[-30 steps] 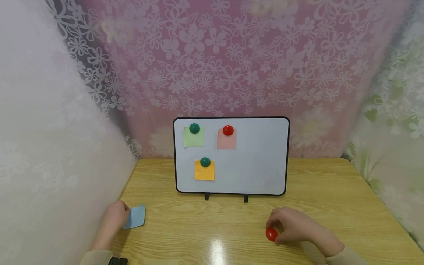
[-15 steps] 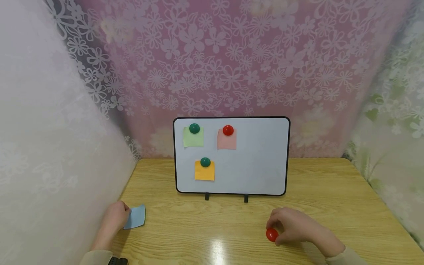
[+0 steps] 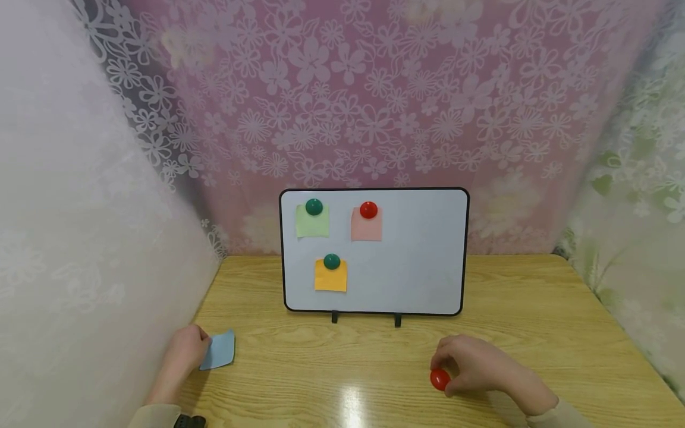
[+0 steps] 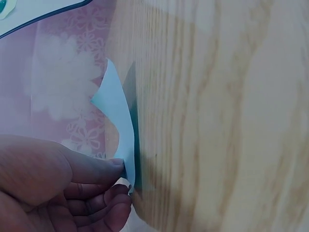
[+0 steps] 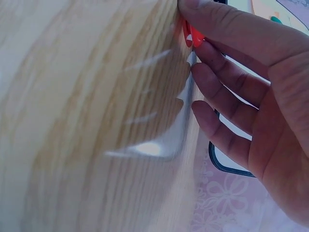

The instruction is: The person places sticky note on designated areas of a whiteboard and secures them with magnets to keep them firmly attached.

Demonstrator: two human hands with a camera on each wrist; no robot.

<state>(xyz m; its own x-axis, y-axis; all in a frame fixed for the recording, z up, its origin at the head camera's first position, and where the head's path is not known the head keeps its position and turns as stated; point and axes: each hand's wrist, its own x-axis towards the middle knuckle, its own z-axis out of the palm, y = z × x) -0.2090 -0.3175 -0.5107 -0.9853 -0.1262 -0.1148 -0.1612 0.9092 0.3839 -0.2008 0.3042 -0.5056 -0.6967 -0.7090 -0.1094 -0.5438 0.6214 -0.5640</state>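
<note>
At the table's left side, my left hand (image 3: pixel 186 351) pinches one edge of a light blue sticky note (image 3: pixel 219 351). The left wrist view shows that note (image 4: pixel 120 116) curling away from the thumb and fingers. On the right, my right hand (image 3: pixel 473 365) holds a round red magnet (image 3: pixel 440 379) between thumb and fingers, low over the table. In the right wrist view the magnet (image 5: pixel 195 36) is partly hidden behind the thumb, with the other fingers spread loosely below it.
A black-framed whiteboard (image 3: pixel 417 255) stands upright on small feet at the back of the wooden table (image 3: pixel 299 362). Green magnets hold a green note (image 3: pixel 313 226) and an orange note (image 3: pixel 330 280); a red magnet (image 3: pixel 368 210) holds a pink note (image 3: pixel 366 230). Patterned curtains enclose the sides.
</note>
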